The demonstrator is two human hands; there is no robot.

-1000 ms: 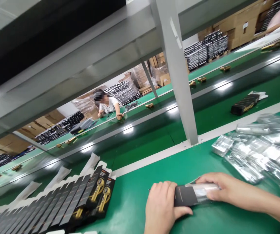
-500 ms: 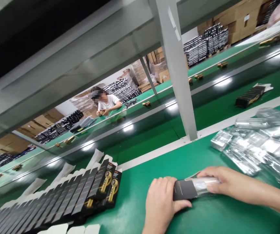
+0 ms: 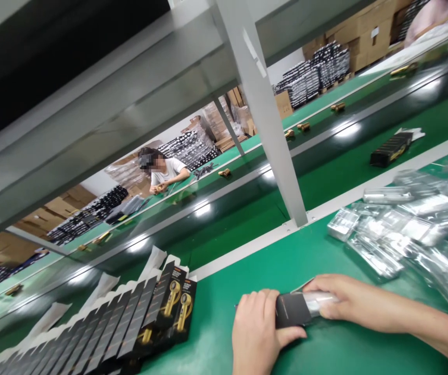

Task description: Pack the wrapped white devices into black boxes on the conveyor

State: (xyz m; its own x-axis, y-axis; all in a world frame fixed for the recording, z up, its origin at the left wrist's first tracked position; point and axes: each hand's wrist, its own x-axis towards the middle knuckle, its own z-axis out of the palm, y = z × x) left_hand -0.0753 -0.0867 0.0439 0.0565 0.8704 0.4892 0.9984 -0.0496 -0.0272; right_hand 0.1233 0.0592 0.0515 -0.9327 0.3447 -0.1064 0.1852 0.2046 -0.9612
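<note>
Seen from head height, with the scene tilted, a person's two bare hands work above a green workbench [image 3: 212, 317]. The left hand [image 3: 257, 330] closes over the left part of a small black box [image 3: 292, 310], its thumb stretched along the near side. The right hand [image 3: 336, 299] pinches a shiny clear plastic packet [image 3: 317, 301] between thumb and fingers at the box's right end, where the packet appears to sit partly inside. The box lies on its side in front of the person, between the two hands; whether it touches the bench is hard to tell. To the left, a long slanting row of black cartons [image 3: 130, 317] stands packed side by side, the nearest ones printed with a gold handheld device. To the right, beyond the right hand, clear plastic packs [image 3: 403, 224] lie in a loose heap. Past the bench runs a dark green belt [image 3: 227, 229], bearing one black carton with a pale open end [image 3: 391, 148]. A grey metal post [image 3: 274, 130] rises from the bench's far edge. Across the belt, a co-worker in a white top [image 3: 171, 169] leans over another green surface, hands together.
</note>
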